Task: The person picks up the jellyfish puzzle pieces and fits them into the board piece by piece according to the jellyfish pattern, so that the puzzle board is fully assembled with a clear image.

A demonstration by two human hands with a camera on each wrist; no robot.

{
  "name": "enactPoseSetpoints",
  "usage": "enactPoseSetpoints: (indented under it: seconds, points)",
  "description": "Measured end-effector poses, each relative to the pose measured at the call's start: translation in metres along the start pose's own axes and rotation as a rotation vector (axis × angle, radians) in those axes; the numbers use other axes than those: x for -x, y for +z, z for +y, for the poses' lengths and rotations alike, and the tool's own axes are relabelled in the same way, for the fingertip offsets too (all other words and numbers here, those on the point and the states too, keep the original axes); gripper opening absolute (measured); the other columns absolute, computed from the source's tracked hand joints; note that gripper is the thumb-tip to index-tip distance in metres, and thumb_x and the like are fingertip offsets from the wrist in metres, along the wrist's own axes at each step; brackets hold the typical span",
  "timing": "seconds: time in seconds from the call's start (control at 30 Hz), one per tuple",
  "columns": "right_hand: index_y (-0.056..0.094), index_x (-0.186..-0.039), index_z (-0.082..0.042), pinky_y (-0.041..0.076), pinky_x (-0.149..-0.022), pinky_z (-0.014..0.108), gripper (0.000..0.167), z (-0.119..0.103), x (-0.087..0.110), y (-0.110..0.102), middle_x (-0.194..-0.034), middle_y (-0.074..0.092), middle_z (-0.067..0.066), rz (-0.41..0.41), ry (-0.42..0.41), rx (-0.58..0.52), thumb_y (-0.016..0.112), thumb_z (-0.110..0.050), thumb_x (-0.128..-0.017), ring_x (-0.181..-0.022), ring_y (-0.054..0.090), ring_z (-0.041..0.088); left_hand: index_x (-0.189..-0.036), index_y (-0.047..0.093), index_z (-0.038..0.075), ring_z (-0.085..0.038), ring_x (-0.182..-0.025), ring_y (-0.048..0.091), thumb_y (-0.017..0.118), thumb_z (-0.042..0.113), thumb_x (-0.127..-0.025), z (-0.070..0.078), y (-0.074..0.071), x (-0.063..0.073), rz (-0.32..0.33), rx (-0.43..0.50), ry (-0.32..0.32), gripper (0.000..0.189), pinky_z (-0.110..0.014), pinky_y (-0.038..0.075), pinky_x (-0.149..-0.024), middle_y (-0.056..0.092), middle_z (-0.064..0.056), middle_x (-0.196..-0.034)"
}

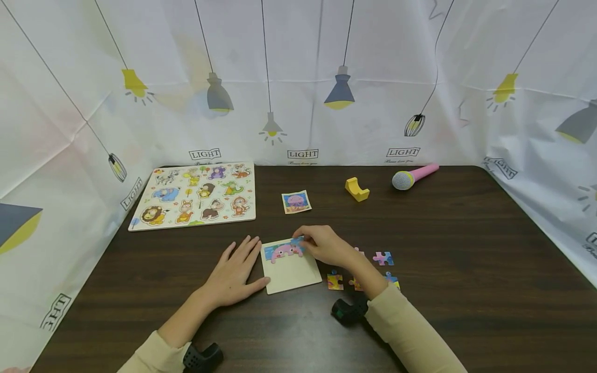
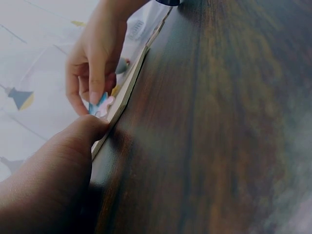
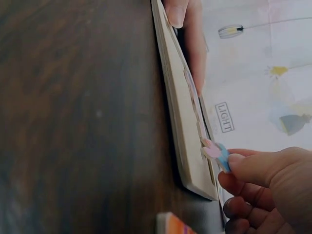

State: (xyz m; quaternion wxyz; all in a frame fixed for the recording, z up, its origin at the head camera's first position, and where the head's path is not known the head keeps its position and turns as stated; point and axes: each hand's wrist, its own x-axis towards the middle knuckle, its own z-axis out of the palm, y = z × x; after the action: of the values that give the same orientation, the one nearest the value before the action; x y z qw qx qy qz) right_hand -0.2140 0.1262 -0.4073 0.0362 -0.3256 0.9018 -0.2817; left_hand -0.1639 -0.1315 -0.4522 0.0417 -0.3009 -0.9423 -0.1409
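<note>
Pinching puzzle piece (image 3: 214, 150) over tray (image 1: 291, 274), right hand (image 1: 326, 247); left hand (image 1: 233, 274) spread, touching tray; pink-blue pieces (image 1: 282, 250) inside along far side.

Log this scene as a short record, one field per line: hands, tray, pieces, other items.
left hand: fingers spread at the puzzle tray's left edge
right hand: pinches a pink-and-blue puzzle piece at the puzzle tray's far right corner
puzzle tray: placed pieces along far edge, near part bare
loose pieces: right of the puzzle tray, some partly hidden
behind: animal board, picture card, yellow block, pink microphone
</note>
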Motion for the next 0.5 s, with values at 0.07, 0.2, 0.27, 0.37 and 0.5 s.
enactPoseSetpoints:
  seconds: [0.07, 0.2, 0.27, 0.37, 0.5]
  points:
    - [0.064, -0.106, -0.009, 0.039, -0.054, 0.022, 0.018, 0.0006, -0.0003, 0.0010, -0.073, 0.052, -0.005, 0.000, 0.008, 0.010, 0.058, -0.005, -0.089, -0.062, 0.043, 0.010, -0.145, 0.023, 0.003, -0.025, -0.138, 0.013, 0.036, 0.064, -0.088, 0.0001, 0.0002, 0.0000, -0.001, 0.002, 0.000, 0.085, -0.050, 0.010, -0.107, 0.020, -0.011, -0.150]
    - [0.064, -0.105, -0.008, 0.039, -0.053, 0.022, 0.017, 0.0019, -0.0008, 0.0027, -0.072, 0.051, -0.005, 0.002, 0.025, 0.036, 0.058, -0.007, -0.089, -0.061, 0.043, 0.009, -0.145, 0.022, 0.003, -0.025, -0.138, 0.012, 0.034, 0.065, -0.088, -0.0001, 0.0006, 0.0001, -0.009, -0.007, -0.003, 0.085, -0.050, 0.009, -0.107, 0.019, -0.011, -0.150]
    - [0.064, -0.105, -0.008, 0.038, -0.052, 0.022, 0.017, 0.0026, -0.0009, 0.0033, -0.072, 0.050, -0.004, -0.001, 0.032, 0.046, 0.058, -0.008, -0.089, -0.061, 0.043, 0.009, -0.145, 0.022, 0.003, -0.024, -0.138, 0.012, 0.034, 0.065, -0.088, -0.0002, 0.0005, 0.0001, -0.010, -0.013, -0.005, 0.085, -0.050, 0.009, -0.108, 0.019, -0.011, -0.150]
    - [0.064, -0.105, -0.008, 0.038, -0.052, 0.022, 0.017, 0.0028, -0.0012, 0.0038, -0.072, 0.050, -0.004, -0.006, 0.040, 0.052, 0.059, -0.009, -0.089, -0.061, 0.043, 0.010, -0.145, 0.023, 0.003, -0.024, -0.138, 0.012, 0.035, 0.064, -0.088, 0.0001, -0.0002, 0.0000, -0.004, -0.012, -0.004, 0.085, -0.050, 0.010, -0.107, 0.020, -0.011, -0.150]
    - [0.064, -0.105, -0.008, 0.038, -0.053, 0.022, 0.017, 0.0027, -0.0012, 0.0044, -0.073, 0.050, -0.003, 0.000, 0.022, 0.073, 0.060, -0.009, -0.088, -0.062, 0.042, 0.010, -0.144, 0.025, 0.002, -0.026, -0.138, 0.015, 0.037, 0.063, -0.088, 0.0005, -0.0012, 0.0000, 0.010, -0.013, 0.003, 0.084, -0.051, 0.011, -0.107, 0.021, -0.012, -0.150]
